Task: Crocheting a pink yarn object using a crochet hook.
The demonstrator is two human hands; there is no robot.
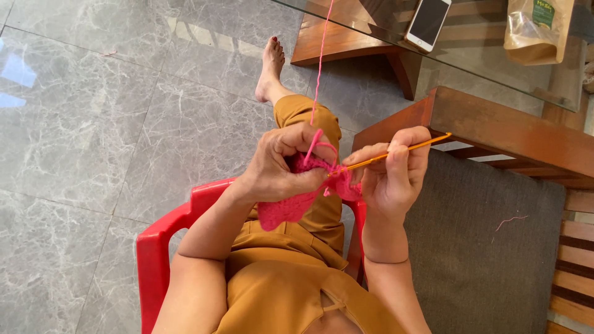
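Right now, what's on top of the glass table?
On the glass table lie a white phone, screen up, and a tan pouch with a green label. The frame cuts off the pouch's top and the table's far side.

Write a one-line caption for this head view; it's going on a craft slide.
Left hand pinches a pink crocheted yarn piece while right hand works a slim orange crochet hook.

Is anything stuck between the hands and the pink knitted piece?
Nothing visible. The left hand pinches the pink crochet piece directly, and the right hand holds the orange hook, its tip at the yarn.
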